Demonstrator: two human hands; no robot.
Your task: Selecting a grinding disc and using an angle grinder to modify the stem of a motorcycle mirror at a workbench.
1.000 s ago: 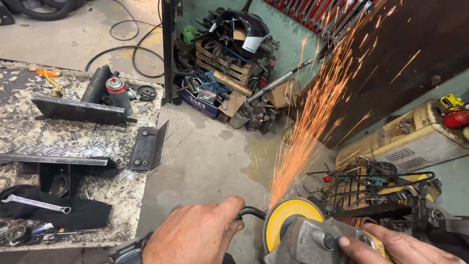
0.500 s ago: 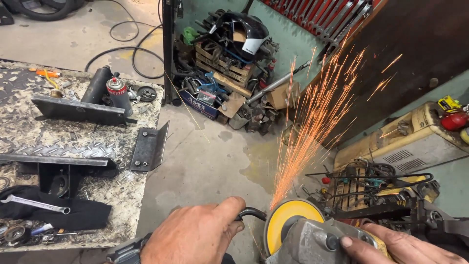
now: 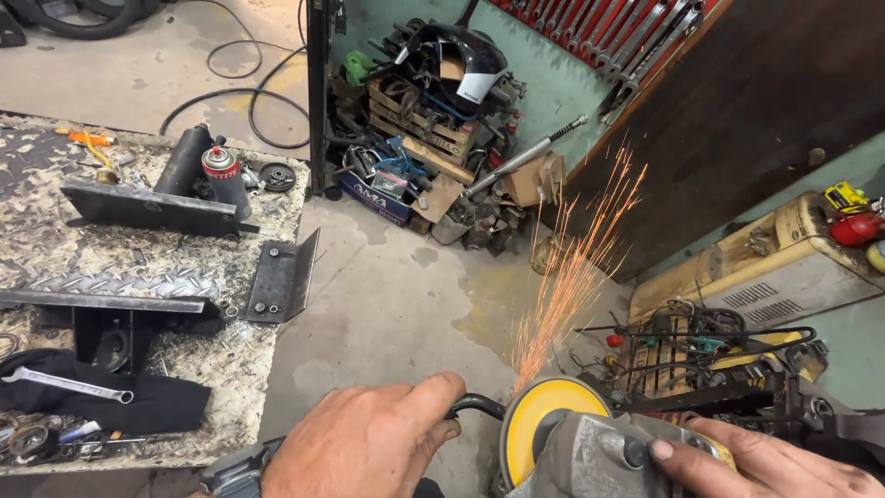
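Observation:
A grey angle grinder (image 3: 590, 456) with a yellow disc (image 3: 544, 420) sits at the bottom of the view, throwing orange sparks (image 3: 576, 267) up and away. My right hand (image 3: 756, 461) is wrapped over the grinder's body. My left hand (image 3: 369, 443) grips a black curved handle (image 3: 475, 406) just left of the disc. The disc meets a dark metal piece (image 3: 719, 397) held at the right; the contact point is hidden behind the disc.
A checker-plate workbench (image 3: 138, 267) at left carries steel brackets, a spray can (image 3: 223, 175), a wrench (image 3: 69, 385) on black cloth and small parts. Crates of scrap (image 3: 415, 138) stand against the green wall. A yellow machine (image 3: 784, 258) and tangled cables (image 3: 701, 341) lie at right.
The spark stream has become thinner and shorter than a second ago. Both hands and the grinder hold nearly the same position.

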